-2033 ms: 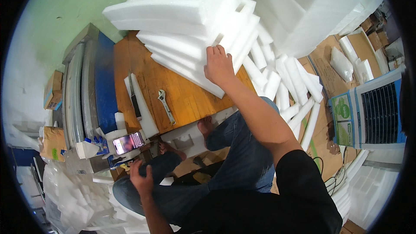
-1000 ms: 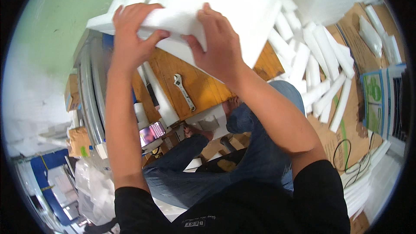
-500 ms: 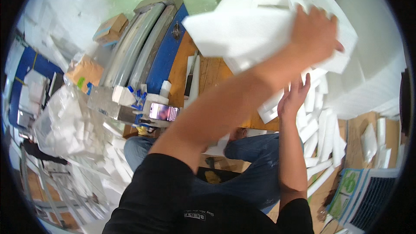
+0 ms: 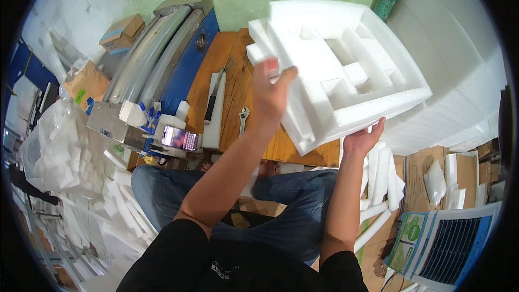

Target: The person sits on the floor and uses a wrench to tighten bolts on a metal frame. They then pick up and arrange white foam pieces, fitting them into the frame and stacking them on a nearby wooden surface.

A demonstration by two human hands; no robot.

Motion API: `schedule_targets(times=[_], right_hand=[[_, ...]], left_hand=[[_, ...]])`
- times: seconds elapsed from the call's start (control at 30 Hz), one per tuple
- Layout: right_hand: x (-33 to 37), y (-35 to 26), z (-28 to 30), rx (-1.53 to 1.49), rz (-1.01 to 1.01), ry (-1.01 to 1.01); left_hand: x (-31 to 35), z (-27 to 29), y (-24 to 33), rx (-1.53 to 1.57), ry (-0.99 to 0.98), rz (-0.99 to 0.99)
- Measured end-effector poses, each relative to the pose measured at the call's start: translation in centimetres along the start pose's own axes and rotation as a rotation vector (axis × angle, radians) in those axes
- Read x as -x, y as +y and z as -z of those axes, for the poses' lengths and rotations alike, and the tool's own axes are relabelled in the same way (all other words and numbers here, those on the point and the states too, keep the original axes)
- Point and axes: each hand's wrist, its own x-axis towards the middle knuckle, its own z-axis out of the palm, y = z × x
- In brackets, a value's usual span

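A large white foam packing insert (image 4: pixel 346 70) with square recesses is held tilted above the wooden workbench (image 4: pixel 232 70), recessed face toward me. My left hand (image 4: pixel 272 84) grips its left edge, slightly blurred, fingers over the rim. My right hand (image 4: pixel 362 138) holds its lower right edge from underneath. I sit with my knees in blue jeans under the bench's near edge.
On the bench lie a small wrench (image 4: pixel 244 114) and a white foam strip (image 4: pixel 216 111) with a dark tool on it. A phone (image 4: pixel 180 138) sits left. Blue machine (image 4: pixel 184 59), stacked foam (image 4: pixel 459 86) right, foam strips (image 4: pixel 378 184), a cooler (image 4: pixel 448 243) below right.
The insert came off the pile with both hands and turned over, so its recessed face now shows. My view has swung from the pile toward the bench.
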Motion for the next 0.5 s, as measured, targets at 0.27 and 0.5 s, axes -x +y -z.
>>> schedule_targets(times=[0.27, 0.5], right_hand=[[0.1, 0.0, -0.2, 0.149, 0.081, -0.116], [-2.8, 1.1, 2.6, 0.273, 0.104, -0.337]], left_hand=[[-2.4, -2.1, -7.2, 0.086, -0.178, 0.622], [-2.5, -4.3, -5.0, -0.014, 0.015, 0.407]])
